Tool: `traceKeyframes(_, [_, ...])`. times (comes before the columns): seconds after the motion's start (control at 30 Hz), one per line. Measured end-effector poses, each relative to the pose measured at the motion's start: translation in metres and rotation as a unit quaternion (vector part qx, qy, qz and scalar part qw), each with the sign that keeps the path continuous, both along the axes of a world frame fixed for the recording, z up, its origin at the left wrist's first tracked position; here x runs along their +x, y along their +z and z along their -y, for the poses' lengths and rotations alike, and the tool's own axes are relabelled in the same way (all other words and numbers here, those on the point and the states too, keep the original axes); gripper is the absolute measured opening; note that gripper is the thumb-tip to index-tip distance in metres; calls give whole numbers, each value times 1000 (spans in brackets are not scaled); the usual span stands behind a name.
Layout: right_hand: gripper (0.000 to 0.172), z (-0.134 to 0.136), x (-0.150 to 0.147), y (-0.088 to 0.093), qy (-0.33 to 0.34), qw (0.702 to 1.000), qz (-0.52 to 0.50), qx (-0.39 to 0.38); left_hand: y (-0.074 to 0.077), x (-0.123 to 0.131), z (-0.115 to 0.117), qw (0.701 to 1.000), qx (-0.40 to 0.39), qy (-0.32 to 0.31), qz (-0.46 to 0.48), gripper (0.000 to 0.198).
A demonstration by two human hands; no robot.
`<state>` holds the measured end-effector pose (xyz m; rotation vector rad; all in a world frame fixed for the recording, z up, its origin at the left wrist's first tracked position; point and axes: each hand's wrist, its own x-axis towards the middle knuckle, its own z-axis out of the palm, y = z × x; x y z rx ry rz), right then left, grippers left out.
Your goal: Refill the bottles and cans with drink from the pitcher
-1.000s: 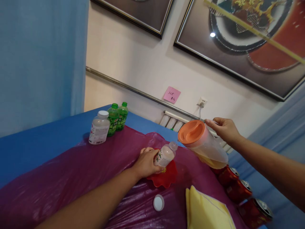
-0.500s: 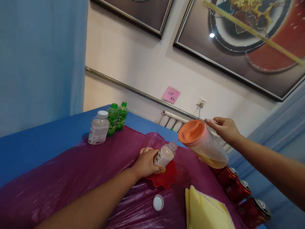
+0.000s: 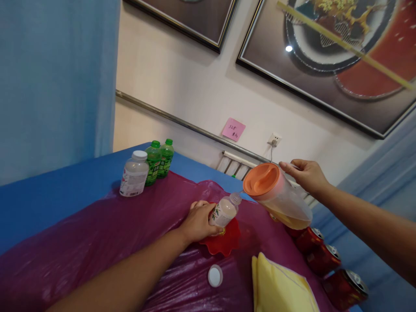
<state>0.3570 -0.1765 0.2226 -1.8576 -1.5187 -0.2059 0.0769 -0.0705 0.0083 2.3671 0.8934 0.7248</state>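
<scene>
My left hand [image 3: 199,222] is closed around a small clear bottle [image 3: 224,211] with a leaf-patterned label. The bottle is uncapped, tilted to the right, and held over a red scalloped dish [image 3: 232,240]. By its handle, my right hand [image 3: 307,177] grips a translucent pitcher [image 3: 287,208] with an orange lid [image 3: 261,180]. The pitcher is tipped left, with yellowish liquid low in its body. Its lid edge is close to the bottle's mouth, and a thin stream seems to run between them. A white cap [image 3: 215,276] lies in front of the dish.
A white-capped bottle [image 3: 134,175] and two green bottles [image 3: 153,162] stand at the back left. Several red cans [image 3: 344,288] line the right edge. A folded yellow cloth [image 3: 282,286] lies in front on the purple plastic sheet [image 3: 130,234]. Behind is a wall with a rail [image 3: 182,122].
A thin stream now seems to show between the pitcher's lid and the bottle's mouth. Both hands stay almost in place.
</scene>
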Motion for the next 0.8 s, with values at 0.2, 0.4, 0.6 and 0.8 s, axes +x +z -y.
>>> traceKeyframes(0.2, [67, 1, -1, 1, 5, 1000, -3, 3, -1, 0, -1, 1000, 1, 1, -5, 67])
traceKeyframes(0.4, [67, 2, -2, 2, 7, 1000, -9, 7, -2, 0, -2, 1000, 1, 2, -1, 66])
traceKeyframes(0.6, [69, 4, -4, 3, -1, 1000, -9, 5, -2, 0, -2, 1000, 4, 0, 2, 65])
traceKeyframes(0.8, [67, 4, -3, 3, -5, 1000, -12, 2, -2, 0, -1, 1000, 3, 0, 5, 65])
